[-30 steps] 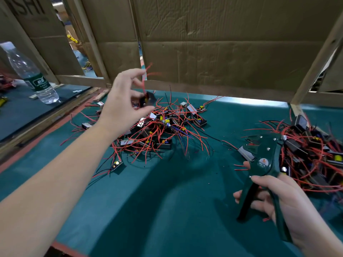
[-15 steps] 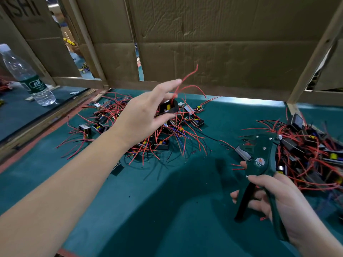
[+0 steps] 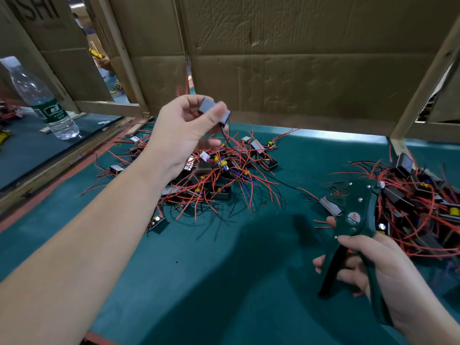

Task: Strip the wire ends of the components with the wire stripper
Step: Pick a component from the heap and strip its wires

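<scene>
My left hand (image 3: 184,130) is raised above the middle pile and pinches a small grey and black component (image 3: 213,112) between thumb and fingers; a dark wire hangs down from it. Below lies a heap of several such components with red wires (image 3: 219,175) on the green table top (image 3: 199,265). At the lower right my right hand (image 3: 373,267) grips the handles of a dark green wire stripper (image 3: 353,220), whose jaws point up and left. A second heap of components with red wires (image 3: 420,210) lies at the right edge.
A clear plastic water bottle (image 3: 42,103) stands on the neighbouring surface at the far left, beyond a wooden strip (image 3: 49,170). Cardboard panels in wooden frames (image 3: 298,66) wall off the back of the table. A wooden post (image 3: 423,88) rises at the right.
My left hand has lifted the component higher and turned it, so its grey face shows now. The red wires that stuck up from it no longer show. My right hand keeps the stripper in place.
</scene>
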Demonstrator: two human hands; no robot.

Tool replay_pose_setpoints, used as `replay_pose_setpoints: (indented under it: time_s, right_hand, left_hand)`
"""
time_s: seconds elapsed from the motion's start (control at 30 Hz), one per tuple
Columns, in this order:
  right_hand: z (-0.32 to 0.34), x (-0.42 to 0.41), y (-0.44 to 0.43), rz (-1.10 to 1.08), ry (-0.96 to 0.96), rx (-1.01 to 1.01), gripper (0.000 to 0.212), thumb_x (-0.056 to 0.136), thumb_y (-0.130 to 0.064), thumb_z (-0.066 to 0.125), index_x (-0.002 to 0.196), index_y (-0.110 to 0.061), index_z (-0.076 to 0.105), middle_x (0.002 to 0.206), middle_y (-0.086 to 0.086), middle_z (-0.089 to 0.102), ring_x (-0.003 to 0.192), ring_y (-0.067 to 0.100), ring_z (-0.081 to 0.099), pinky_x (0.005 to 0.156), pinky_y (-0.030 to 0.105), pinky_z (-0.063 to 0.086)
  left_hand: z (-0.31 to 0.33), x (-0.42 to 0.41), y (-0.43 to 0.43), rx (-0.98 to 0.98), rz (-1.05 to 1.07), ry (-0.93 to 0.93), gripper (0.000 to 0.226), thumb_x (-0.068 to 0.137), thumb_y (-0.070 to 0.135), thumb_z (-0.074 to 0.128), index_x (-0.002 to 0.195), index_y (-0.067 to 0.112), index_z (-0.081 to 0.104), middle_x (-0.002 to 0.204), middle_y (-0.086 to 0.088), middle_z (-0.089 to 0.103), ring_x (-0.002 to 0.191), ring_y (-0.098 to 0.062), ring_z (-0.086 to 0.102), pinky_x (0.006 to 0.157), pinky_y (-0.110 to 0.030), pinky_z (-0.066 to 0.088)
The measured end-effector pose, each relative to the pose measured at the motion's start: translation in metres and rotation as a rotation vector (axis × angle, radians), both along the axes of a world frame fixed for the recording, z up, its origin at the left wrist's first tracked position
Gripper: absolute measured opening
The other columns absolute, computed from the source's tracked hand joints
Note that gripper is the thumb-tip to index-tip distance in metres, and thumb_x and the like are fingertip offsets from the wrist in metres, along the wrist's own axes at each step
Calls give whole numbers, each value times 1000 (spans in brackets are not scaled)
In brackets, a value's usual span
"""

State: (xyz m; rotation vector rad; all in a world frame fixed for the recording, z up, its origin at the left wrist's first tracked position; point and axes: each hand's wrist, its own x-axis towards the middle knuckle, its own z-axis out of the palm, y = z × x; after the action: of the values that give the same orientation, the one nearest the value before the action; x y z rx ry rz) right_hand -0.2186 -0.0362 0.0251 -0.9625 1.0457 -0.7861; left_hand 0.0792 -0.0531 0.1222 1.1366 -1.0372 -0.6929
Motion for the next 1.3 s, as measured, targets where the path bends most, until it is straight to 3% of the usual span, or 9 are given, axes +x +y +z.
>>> replay_pose_setpoints:
  time_s: [0.17,0.37,0.53,0.8,0.9,1.03,1.1,1.23,1.3]
  right_hand:
    - [-1,-3,3,15,-27,-18,32,88,-9,53,118,3,51,92,47,58,71,48,68,37,25,47]
    - [0,7,3,35,-352,-117,62,60,-19,62,118,4,60,88,26,63,67,47,63,62,55,56]
    - [-4,8,3,81,-497,-205,64,49,-4,66,113,-4,68,104,24,68,67,48,63,65,55,53]
    - [-14,12,0,133,-337,-189,56,60,-9,72,116,-11,67,90,40,63,77,48,65,70,52,53]
    - [-16,10,-2,110,-312,-150,53,64,-6,63,117,-9,65,83,43,61,76,50,64,70,55,52]
    - [-18,12,0,111,-310,-93,56,62,-6,63,119,-5,61,88,42,62,76,50,64,70,55,52]
    - [-19,14,2,128,-336,-61,62,61,-5,66,122,-5,59,94,42,61,76,50,64,70,55,52]
    - [-12,17,4,214,-460,-7,74,52,-10,76,124,-3,61,100,46,58,79,53,61,71,57,51]
    - [-9,17,3,252,-513,-3,74,51,-11,80,122,-2,61,97,48,56,78,54,60,71,57,51]
  left_hand:
    - [-7,-17,2,96,121,141,40,73,39,70,88,7,53,63,-3,69,50,-11,64,42,-18,50]
    - [-54,-72,-6,111,67,348,31,62,49,70,72,20,67,65,-6,71,43,-10,61,39,-17,46]
    - [-103,-121,-11,301,15,575,23,92,28,61,100,8,55,78,-5,74,50,-14,65,44,-20,50]
    - [-117,-125,5,543,-246,148,20,95,28,58,105,12,55,55,-7,64,31,-15,46,35,-17,34]
    - [-117,-121,5,495,-157,48,25,91,26,61,115,29,55,43,0,52,27,-13,36,33,-17,28]
    - [-105,-119,10,258,-172,378,37,93,15,56,121,39,58,47,-3,48,27,-11,30,32,-18,33]
    - [-100,-119,11,116,-187,487,36,93,6,51,115,32,64,62,-7,60,35,-14,48,40,-25,46]
    - [-109,-119,12,-50,-128,-295,23,93,15,53,113,23,61,103,15,67,100,-2,62,88,-16,45]
    - [-112,-119,12,-26,-219,-553,13,96,25,50,97,33,61,89,25,64,88,5,60,79,-11,41]
